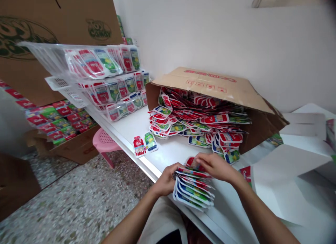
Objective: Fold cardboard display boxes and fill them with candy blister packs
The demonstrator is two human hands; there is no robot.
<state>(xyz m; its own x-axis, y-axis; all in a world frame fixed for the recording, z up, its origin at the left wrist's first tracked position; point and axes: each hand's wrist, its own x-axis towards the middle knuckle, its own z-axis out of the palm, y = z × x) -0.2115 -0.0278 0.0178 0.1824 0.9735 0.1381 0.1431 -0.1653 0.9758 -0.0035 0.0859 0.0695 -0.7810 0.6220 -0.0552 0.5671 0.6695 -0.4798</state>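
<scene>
My left hand point(166, 181) grips the left side of a thick stack of red, green and blue candy cards point(194, 189) at the near edge of the white table point(131, 127). On top of that stack lies my right hand point(216, 166), its fingers curled over the uppermost cards. Behind the hands, a tipped cardboard box point(217, 85) spills a big heap of the same cards point(199, 123) onto the table. One pair of cards point(144, 143), a red one and a green one, lies alone to the left.
Clear plastic trays point(52, 58) full of packed cards are stacked at the table's far left. Flat white boxes point(288, 163) lie at right. A pink stool point(105, 142) and open cartons of cards point(57, 123) stand on the speckled floor, with large brown cartons point(52, 20) behind.
</scene>
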